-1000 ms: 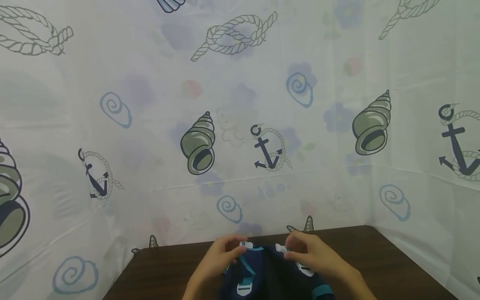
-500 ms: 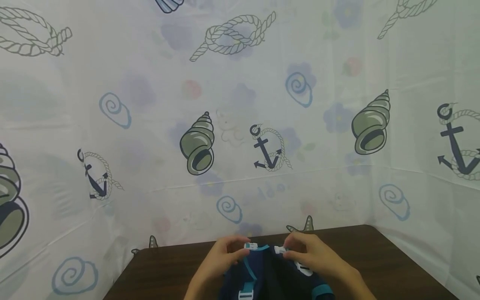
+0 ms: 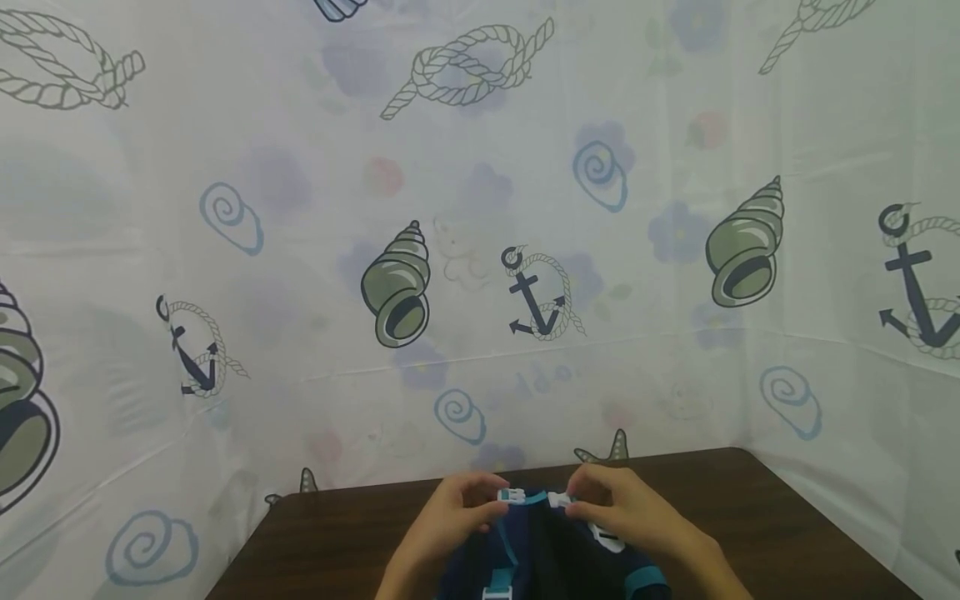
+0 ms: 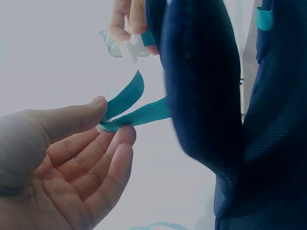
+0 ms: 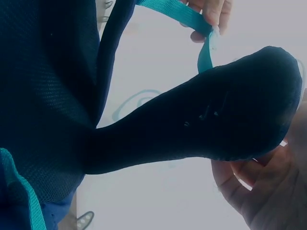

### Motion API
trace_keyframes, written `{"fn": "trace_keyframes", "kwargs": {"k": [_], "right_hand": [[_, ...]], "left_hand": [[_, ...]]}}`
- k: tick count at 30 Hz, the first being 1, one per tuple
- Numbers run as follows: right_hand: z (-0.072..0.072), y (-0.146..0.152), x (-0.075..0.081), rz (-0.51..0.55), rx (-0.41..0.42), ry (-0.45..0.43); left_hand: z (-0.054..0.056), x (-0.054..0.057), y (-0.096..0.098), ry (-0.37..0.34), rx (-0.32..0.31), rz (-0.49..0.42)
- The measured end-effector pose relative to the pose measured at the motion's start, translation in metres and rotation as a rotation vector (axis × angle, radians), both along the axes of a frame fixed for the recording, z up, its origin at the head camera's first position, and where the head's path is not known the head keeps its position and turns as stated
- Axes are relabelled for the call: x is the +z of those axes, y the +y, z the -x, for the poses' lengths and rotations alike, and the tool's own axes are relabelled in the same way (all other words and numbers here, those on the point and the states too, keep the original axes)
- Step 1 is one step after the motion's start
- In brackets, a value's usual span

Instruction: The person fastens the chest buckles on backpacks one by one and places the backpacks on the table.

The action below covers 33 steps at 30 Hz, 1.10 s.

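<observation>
A navy backpack [image 3: 551,558] with teal webbing and white plastic fittings is in front of me. My left hand [image 3: 461,510] pinches a white buckle half [image 3: 512,497] between thumb and fingers. Teal webbing [image 4: 127,98] loops through that piece in the left wrist view. Close by on the right, my right hand [image 3: 622,504] pinches another white buckle half [image 3: 557,500]. The two halves are a short gap apart, with a bit of teal strap between them. In the right wrist view a padded shoulder strap [image 5: 201,115] partly hides the right hand's fingers [image 5: 223,179].
The backpack is at the near edge of the dark wooden table [image 3: 337,542]. White strap adjusters [image 3: 607,538] sit lower on the shoulder straps. A pale curtain [image 3: 480,250] printed with shells, anchors and rope knots hangs behind and at both sides.
My left hand has moved right with its buckle half, narrowing the gap to the other half. The teal webbing below it has shifted along. My right hand has stayed nearly in place.
</observation>
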State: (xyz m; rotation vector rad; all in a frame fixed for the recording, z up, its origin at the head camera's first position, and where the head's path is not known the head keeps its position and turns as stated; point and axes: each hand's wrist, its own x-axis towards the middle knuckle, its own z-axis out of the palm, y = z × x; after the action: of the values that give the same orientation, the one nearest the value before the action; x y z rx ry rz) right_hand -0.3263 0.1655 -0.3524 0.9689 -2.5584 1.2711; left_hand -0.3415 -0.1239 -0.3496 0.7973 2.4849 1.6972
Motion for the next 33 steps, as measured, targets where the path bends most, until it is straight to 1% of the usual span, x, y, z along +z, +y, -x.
{"fn": "trace_keyframes", "kwargs": {"k": [4, 8, 11, 21, 27, 33], "right_hand": [[0.000, -0.001, 0.000, -0.008, -0.003, 0.002], [0.000, -0.003, 0.001, 0.003, 0.011, -0.021], [-0.001, -0.004, 0.001, 0.010, 0.021, -0.038], [-0.002, -0.005, 0.001, 0.021, 0.046, -0.001], [-0.003, -0.007, -0.001, 0.038, 0.088, 0.042], [-0.005, -0.008, 0.000, 0.032, 0.092, 0.029]], "left_hand": [[0.000, -0.001, 0.002, -0.018, -0.007, -0.017], [-0.001, -0.002, 0.004, -0.037, -0.020, -0.021], [-0.001, -0.001, 0.005, -0.038, -0.027, -0.011], [-0.007, 0.001, 0.010, -0.020, -0.061, 0.002], [-0.008, -0.001, 0.013, -0.011, -0.068, 0.010], [-0.006, -0.005, 0.016, -0.007, -0.082, -0.006]]}}
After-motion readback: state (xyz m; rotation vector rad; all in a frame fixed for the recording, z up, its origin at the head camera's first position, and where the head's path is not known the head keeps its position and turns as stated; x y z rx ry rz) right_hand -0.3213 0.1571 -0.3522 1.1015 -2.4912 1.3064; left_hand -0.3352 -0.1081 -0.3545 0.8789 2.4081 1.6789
